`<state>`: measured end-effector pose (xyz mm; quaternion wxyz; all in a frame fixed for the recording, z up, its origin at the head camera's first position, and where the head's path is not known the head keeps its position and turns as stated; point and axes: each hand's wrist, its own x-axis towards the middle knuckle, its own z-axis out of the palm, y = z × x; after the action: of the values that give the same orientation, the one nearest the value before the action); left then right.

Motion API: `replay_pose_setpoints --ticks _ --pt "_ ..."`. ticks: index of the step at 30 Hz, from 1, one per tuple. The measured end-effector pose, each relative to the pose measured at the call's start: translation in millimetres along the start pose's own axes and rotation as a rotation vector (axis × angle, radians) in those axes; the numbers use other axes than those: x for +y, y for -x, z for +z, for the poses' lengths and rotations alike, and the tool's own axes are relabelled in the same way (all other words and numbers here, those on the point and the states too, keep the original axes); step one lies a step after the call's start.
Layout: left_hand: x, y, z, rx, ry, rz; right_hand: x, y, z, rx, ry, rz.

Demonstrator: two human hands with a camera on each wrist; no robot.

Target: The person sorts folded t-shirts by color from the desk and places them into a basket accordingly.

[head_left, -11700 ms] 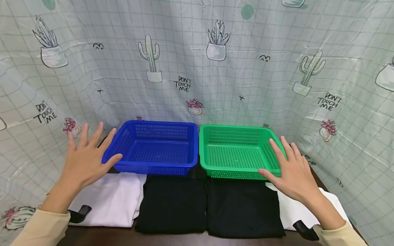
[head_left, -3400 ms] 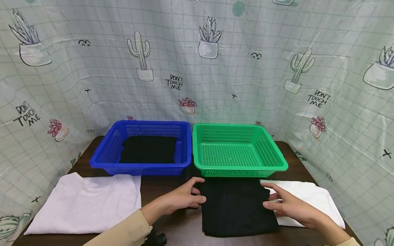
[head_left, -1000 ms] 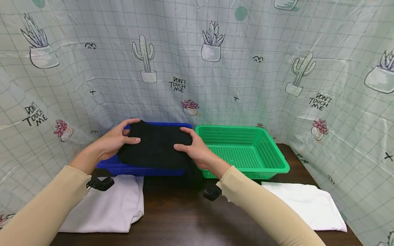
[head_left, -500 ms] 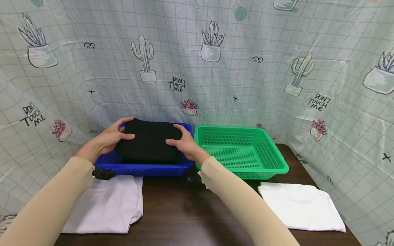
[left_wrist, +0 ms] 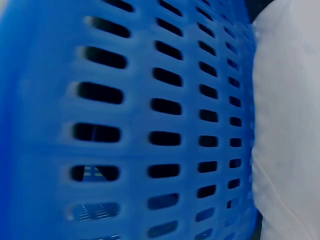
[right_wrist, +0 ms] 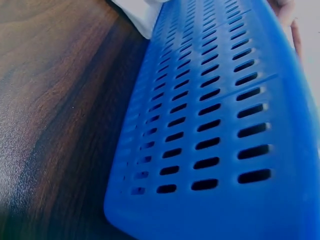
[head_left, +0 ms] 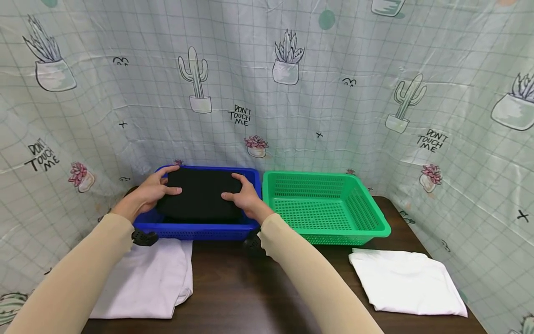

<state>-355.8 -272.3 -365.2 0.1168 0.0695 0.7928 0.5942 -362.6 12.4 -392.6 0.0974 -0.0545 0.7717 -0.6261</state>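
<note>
Behind the blue basket (head_left: 200, 227): curtain (head_left: 346, 120), cactus print. Under it: table (head_left: 233, 297), dark wood. Right of it: green basket (head_left: 333, 233). Just before it: left white cloth (head_left: 154, 283), folded. Farther off, to its front right: right white cloth (head_left: 410, 283), folded. Within its rim: black cloth (head_left: 204, 192); left hand (head_left: 152, 190) gripping one end, right hand (head_left: 247, 198) the other.

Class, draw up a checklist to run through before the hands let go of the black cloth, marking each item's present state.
1. Black cloth lined up with the blue basket: ok.
2. Left hand off the cloth: not ok, it holds one end.
3. Right hand off the cloth: not ok, it holds the other.
4. Cloth's underside fully supported: cannot tell, hidden.
5. Right-side white cloth clear of both hands: ok.
</note>
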Motion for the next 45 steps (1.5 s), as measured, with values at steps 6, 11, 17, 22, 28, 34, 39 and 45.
replay_pose_setpoints --ticks 6,11,17,22,28,34,39,45 --pt "-8.7 -4.7 1.5 0.051 -0.048 0.0 5 -3 5.1 0.013 0.005 0.007" --pt "-14.8 -9.9 3.7 0.082 -0.081 -0.013 10 -7 10.1 0.047 0.05 0.018" --pt "-21.0 -13.9 6.0 0.118 -0.093 -0.007 14 -9 14.8 0.062 0.083 0.011" --pt "-26.0 -12.4 6.5 0.131 -0.084 -0.012 13 -9 17.2 0.064 0.108 0.005" --pt "-31.4 -12.1 6.9 0.119 -0.139 -0.041 14 -10 18.5 0.061 0.195 0.019" --pt "-35.9 -11.4 9.0 0.076 -0.197 -0.084 18 -10 19.4 0.029 0.253 0.028" --pt "-38.1 -9.3 8.7 0.043 -0.23 -0.107 18 -11 18.9 0.001 0.28 0.044" --pt "-37.0 -8.5 11.4 0.01 -0.306 -0.098 17 -10 17.7 -0.004 0.303 0.093"
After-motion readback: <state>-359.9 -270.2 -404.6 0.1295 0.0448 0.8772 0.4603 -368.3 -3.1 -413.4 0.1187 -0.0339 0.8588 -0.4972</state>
